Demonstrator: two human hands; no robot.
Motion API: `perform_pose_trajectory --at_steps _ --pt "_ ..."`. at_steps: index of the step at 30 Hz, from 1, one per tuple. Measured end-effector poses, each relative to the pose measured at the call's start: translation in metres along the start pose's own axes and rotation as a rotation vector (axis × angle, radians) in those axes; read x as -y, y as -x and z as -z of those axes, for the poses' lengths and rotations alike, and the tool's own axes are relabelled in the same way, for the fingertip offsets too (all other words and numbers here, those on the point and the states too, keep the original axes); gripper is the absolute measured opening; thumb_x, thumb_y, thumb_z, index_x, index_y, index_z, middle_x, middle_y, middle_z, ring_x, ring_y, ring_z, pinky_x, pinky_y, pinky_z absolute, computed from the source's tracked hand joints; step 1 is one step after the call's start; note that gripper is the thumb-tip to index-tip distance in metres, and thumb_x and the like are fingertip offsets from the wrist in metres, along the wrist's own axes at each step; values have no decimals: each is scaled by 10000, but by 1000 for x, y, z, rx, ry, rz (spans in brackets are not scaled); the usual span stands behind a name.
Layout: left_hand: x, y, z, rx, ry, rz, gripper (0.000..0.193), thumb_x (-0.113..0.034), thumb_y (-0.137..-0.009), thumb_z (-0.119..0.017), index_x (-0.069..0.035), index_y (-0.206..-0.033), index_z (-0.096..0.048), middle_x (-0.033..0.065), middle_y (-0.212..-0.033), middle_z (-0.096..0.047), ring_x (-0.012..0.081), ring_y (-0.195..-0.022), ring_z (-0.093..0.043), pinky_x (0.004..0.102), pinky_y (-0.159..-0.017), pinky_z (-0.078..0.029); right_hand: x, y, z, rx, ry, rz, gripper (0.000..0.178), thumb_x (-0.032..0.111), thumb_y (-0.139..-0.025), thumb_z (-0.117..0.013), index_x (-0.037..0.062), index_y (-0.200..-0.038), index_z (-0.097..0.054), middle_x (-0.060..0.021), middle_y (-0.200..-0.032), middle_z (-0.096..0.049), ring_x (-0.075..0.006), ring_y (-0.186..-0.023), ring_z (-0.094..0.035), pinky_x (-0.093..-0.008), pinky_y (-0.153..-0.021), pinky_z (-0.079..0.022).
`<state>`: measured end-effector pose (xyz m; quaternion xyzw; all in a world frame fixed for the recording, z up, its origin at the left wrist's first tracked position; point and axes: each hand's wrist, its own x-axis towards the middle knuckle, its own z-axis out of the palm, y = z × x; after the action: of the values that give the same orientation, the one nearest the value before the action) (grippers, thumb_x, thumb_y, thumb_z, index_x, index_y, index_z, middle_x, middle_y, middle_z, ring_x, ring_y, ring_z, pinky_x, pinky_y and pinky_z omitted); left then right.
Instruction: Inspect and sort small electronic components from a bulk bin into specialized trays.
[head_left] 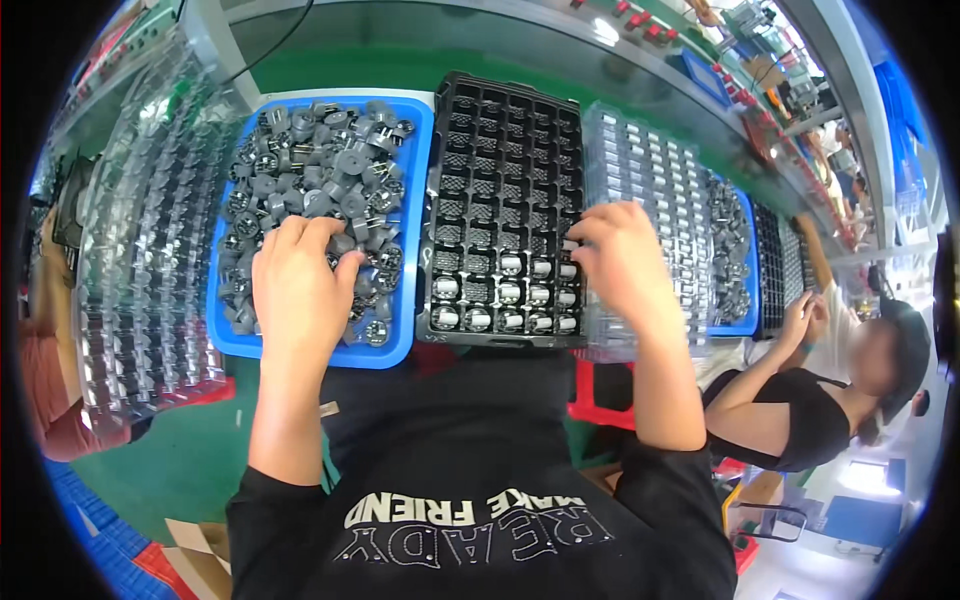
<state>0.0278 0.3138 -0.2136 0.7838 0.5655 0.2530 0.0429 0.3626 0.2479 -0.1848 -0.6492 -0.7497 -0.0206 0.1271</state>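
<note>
My left hand (300, 275) reaches into a blue tray (398, 345) heaped with grey round parts with metal pins. Its fingers curl, and a grey round part (343, 243) sits between thumb and index finger. My right hand (625, 260) is at the right edge of a black compartment tray (432, 215). Thumb and fingertips come together at a small white cylindrical part (571, 246) over a right-column compartment. Parts with white cylinders (478, 319) fill the tray's near rows, with a few gaps. Many compartments farther away hold no part.
Right of the black tray lies a clear plastic tray (640, 150) with rows of white cylinders. Beyond are another blue tray (738, 325) and a co-worker (780, 410) with both arms at the bench. Clear trays (150, 240) stand at the left. A red stool (600, 408) is below.
</note>
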Motion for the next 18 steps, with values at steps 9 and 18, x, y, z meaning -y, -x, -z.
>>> perform_pose_trajectory --at_steps 9,18 --pt "-15 1 -1 -6 225 58 354 -109 -785 -736 -47 -1132 -701 140 -964 -675 349 -956 -651 460 -880 -494 -124 28 37 63 -24 -719 357 245 -735 -872 5 -899 -665 -152 -845 -728 -295 -794 -702 -417 -758 -554" --pt "-8 16 17 -174 426 107 279 -60 -837 -715 -65 -1115 -702 140 -1089 -638 354 -1023 -630 441 -902 -489 -131 36 35 59 -320 -827 253 151 -710 -841 1 -856 -698 -97 -757 -718 -183 -614 -652 -319 -590 -539"
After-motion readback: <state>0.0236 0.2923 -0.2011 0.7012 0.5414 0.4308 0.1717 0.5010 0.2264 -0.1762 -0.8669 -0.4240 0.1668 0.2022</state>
